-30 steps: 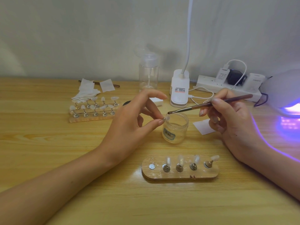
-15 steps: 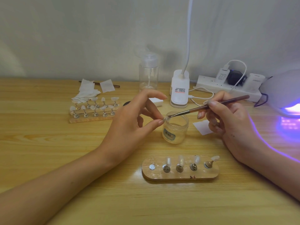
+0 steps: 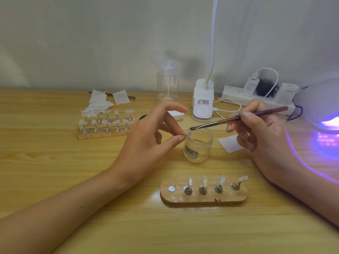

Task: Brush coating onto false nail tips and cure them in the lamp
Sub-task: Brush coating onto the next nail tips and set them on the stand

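Lifting the brush [image 3: 238,118] a touch clear of the false nail tip [image 3: 189,133] it met half a second ago, our right hand [image 3: 264,142] keeps its fingers curled round the handle at centre right of the frame, with the bristles now poised over the open jar [image 3: 199,149]. Our left hand [image 3: 146,143] has not shifted: thumb and forefinger pinch the tip at the jar's left rim, mid-frame. We read that as one stroke laid. The tip is not yet back on the wooden holder [image 3: 192,199] at lower centre, where four tips stand and the leftmost spot is bare. Curing is yet to come. The lamp [image 3: 322,99] glows violet at the right edge, cut off by the frame. Whether coating covers the pinched tip is too small to tell, and its peg is hidden behind our fingertips.
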A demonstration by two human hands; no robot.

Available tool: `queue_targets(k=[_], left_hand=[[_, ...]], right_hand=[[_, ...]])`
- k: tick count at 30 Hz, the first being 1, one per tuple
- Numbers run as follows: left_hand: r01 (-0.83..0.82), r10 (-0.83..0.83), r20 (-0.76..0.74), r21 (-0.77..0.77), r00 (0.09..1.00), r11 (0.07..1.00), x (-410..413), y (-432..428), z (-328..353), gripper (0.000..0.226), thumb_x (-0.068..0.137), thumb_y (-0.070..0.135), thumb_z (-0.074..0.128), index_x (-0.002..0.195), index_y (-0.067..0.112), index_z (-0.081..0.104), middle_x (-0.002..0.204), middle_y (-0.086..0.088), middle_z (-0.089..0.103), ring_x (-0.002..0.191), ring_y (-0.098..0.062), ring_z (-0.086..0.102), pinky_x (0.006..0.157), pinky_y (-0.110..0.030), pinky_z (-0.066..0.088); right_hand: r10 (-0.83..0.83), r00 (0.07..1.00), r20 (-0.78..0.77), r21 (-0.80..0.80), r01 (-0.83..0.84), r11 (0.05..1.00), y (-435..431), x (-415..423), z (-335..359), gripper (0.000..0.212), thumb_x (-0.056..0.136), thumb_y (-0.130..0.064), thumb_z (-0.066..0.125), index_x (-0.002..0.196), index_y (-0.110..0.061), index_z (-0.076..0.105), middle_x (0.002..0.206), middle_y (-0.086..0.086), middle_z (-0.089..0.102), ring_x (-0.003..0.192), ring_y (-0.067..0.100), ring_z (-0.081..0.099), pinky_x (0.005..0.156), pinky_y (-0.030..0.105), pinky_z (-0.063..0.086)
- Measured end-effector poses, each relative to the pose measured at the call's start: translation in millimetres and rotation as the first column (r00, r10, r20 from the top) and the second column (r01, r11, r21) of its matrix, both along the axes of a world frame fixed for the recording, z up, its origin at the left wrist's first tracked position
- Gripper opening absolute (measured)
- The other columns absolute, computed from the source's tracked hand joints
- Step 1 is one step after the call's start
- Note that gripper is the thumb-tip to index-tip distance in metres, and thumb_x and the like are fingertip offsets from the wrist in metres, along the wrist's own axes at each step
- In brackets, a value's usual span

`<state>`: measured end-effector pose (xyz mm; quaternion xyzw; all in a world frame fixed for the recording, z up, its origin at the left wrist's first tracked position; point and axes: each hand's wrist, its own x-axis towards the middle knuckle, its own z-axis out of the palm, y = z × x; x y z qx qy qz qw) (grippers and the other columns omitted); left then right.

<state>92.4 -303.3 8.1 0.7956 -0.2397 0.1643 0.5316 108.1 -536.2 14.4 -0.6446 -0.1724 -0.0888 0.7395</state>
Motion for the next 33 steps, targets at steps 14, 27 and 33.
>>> queue_targets(k=[14, 27, 33], left_hand=[[0.002, -0.002, 0.001, -0.006, 1.0, 1.0, 0.2, -0.1, -0.3, 0.043, 0.088, 0.003, 0.076, 0.121, 0.025, 0.059, 0.084, 0.009, 0.07, 0.089, -0.014, 0.07, 0.061, -0.043, 0.047], [0.008, -0.008, 0.011, -0.005, 1.0, 1.0, 1.6, 0.8, -1.1, 0.042, 0.088, 0.003, 0.075, 0.12, 0.024, 0.059, 0.084, 0.009, 0.07, 0.089, -0.015, 0.07, 0.059, -0.042, 0.046], [0.01, -0.009, 0.005, -0.012, 1.0, 1.0, 1.1, 0.2, -1.2, 0.044, 0.087, 0.005, 0.076, 0.122, 0.025, 0.058, 0.084, 0.009, 0.069, 0.088, -0.014, 0.07, 0.059, -0.042, 0.047]], right_hand=[[0.019, 0.998, 0.055, -0.005, -0.019, 1.0, 0.9, -0.5, 0.0, 0.021, 0.091, -0.018, 0.053, 0.073, -0.029, 0.056, 0.067, 0.006, 0.066, 0.052, 0.01, 0.035, 0.042, 0.017, 0.026], [-0.026, 0.998, 0.055, -0.071, 0.03, 0.997, -0.7, 1.2, -3.2, 0.012, 0.091, -0.018, 0.054, 0.08, -0.02, 0.05, 0.066, 0.006, 0.066, 0.051, 0.01, 0.035, 0.042, 0.015, 0.03], [-0.018, 0.995, 0.095, -0.027, 0.021, 0.999, -1.3, -0.9, -0.3, 0.015, 0.089, -0.025, 0.058, 0.075, -0.03, 0.056, 0.067, 0.003, 0.066, 0.052, 0.012, 0.035, 0.043, 0.017, 0.028]])
